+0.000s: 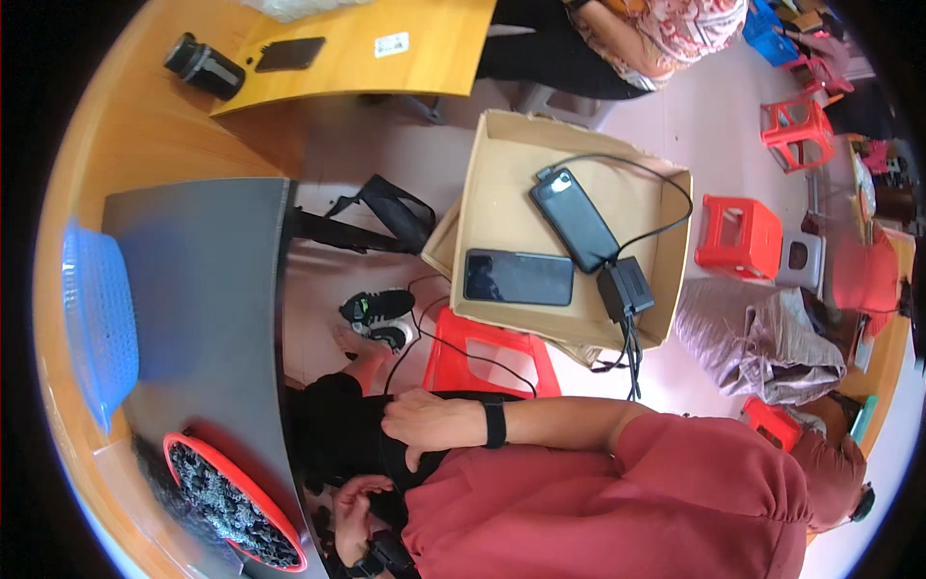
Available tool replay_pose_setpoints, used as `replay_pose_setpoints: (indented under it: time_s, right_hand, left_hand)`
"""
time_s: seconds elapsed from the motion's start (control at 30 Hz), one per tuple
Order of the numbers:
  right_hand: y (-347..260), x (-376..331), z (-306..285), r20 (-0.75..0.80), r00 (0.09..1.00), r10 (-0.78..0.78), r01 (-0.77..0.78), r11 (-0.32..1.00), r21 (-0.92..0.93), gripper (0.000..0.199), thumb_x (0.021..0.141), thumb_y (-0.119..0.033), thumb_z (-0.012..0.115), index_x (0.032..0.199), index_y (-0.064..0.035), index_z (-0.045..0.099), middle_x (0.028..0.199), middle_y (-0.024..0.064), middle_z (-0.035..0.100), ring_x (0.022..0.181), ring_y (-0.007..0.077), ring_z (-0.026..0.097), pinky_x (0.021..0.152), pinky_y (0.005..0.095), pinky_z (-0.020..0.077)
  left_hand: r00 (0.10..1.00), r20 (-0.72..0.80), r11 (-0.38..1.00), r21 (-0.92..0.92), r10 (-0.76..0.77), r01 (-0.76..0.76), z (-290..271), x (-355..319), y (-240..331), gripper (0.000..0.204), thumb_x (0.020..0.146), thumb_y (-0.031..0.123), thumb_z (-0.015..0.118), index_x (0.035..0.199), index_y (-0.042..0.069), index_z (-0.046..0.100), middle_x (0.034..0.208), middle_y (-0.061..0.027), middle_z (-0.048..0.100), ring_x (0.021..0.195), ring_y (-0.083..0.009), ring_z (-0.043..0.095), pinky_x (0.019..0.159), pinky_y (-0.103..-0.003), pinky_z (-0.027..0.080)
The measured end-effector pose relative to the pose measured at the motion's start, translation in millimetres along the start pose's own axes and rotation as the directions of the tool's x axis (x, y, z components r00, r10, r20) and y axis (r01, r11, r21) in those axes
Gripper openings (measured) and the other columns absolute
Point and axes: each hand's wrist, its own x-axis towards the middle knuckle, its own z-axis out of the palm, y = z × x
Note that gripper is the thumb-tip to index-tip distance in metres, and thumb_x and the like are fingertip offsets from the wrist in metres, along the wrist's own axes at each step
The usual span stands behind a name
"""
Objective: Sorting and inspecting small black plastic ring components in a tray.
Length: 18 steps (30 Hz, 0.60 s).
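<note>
Right grip (439, 425) lies palm down on the black trousers (333, 429), with the fingers loosely bent and nothing seen inside. Left grip (353, 511) is half open near the edge of the table (203, 289), also around nothing visible. On this table, at lower left of the frame, stands a red basin (300, 555) of small dark pieces (227, 507). One dark phone (519, 278) lies in a cardboard box (502, 203), above centre.
</note>
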Motion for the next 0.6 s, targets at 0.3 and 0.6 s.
replay_pose_setpoints:
  time_s: [0.3,0.6]
  right_hand:
    - [-46,-17,-63,0.245,0.961,0.128,-0.091,0.983,-0.158,0.041,0.07,-0.033,0.077,0.073,0.0057,0.064,0.071,0.0185,0.062,0.073,0.036,0.065,0.061,0.0439,0.0497]
    - [-189,-78,-228,-0.536,0.656,-0.531,0.507,0.836,-0.209,0.021,0.086,-0.024,0.071,0.077,-0.007,0.063,0.075,0.0072,0.055,0.062,0.0234,0.054,0.057,0.0388,0.0416]
  left_hand:
    - [0.95,0.272,0.857,0.441,0.155,-0.266,53,-44,152,0.033,0.082,0.015,0.071,0.108,-0.006,0.065,0.102,-0.0171,0.065,0.07,-0.0225,0.063,0.066,-0.029,0.048]
    - [0.387,0.044,0.361,0.277,0.921,-0.89,30,-124,193,0.044,0.089,0.029,0.068,0.111,-0.008,0.061,0.086,-0.0182,0.069,0.074,-0.0293,0.066,0.065,-0.036,0.052]
